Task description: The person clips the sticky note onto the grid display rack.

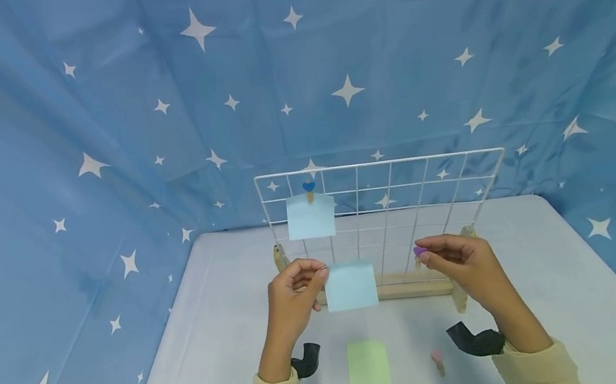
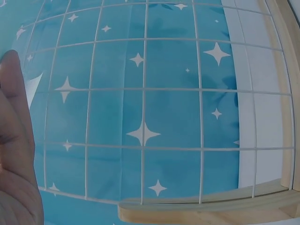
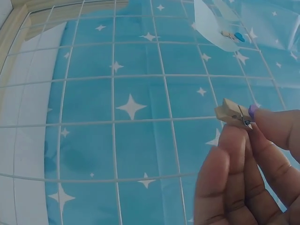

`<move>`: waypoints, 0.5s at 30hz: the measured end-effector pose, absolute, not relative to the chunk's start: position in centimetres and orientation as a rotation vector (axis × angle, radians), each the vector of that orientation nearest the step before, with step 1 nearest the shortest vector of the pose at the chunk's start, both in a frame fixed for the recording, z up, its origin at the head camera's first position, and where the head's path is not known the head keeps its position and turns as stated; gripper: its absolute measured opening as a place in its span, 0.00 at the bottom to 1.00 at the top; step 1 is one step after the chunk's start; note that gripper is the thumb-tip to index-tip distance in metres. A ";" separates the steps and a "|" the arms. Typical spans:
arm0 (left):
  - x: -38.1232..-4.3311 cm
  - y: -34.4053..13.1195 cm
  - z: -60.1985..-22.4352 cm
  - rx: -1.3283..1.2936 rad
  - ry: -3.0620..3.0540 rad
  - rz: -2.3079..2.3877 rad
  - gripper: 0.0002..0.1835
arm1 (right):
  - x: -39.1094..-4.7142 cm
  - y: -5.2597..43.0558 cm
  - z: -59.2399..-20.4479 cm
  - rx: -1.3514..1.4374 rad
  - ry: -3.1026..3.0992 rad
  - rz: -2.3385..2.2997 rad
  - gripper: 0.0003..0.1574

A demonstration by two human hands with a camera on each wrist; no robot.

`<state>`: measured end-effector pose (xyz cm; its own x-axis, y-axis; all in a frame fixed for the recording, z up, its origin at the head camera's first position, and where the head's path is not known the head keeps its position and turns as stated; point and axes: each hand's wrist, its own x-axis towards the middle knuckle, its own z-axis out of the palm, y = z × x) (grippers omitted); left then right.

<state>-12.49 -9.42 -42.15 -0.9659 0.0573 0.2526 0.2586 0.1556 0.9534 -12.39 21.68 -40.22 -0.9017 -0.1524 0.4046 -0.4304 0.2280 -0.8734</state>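
Note:
My left hand (image 1: 295, 293) pinches a light blue paper square (image 1: 350, 286) by its upper left corner, in front of the white wire grid (image 1: 391, 187). In my right hand (image 1: 466, 262), thumb and fingers pinch a small wooden clothespin (image 3: 232, 113) with a purple decoration (image 1: 420, 251). Another light blue paper (image 1: 310, 218) hangs at the grid's upper left under a clothespin with a blue heart (image 1: 309, 186). In the left wrist view only part of the left hand (image 2: 16, 154) shows, at the left edge.
A green paper square (image 1: 368, 365) lies on the white table (image 1: 191, 369), with a pink-topped clothespin (image 1: 438, 362) to its right. The grid stands in a wooden base (image 1: 415, 289). Behind hangs a blue curtain (image 1: 381, 41) with white stars. Black devices (image 1: 476, 341) sit at both wrists.

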 end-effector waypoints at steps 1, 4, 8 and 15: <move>-12.5 -9.3 -42.1 -0.313 -2.264 -1.921 0.06 | -12.3 21.6 -40.2 0.548 -2.275 1.735 0.12; -12.6 -9.1 -42.0 -0.330 -2.260 -1.918 0.06 | -12.2 21.6 -40.0 0.543 -2.296 1.726 0.12; -12.8 -8.7 -41.7 -0.372 -2.250 -1.908 0.05 | -12.2 21.6 -39.7 0.554 -2.312 1.668 0.11; -13.1 -8.1 -40.9 -0.436 -2.241 -1.894 0.05 | -12.4 21.8 -38.8 0.581 -2.318 1.601 0.10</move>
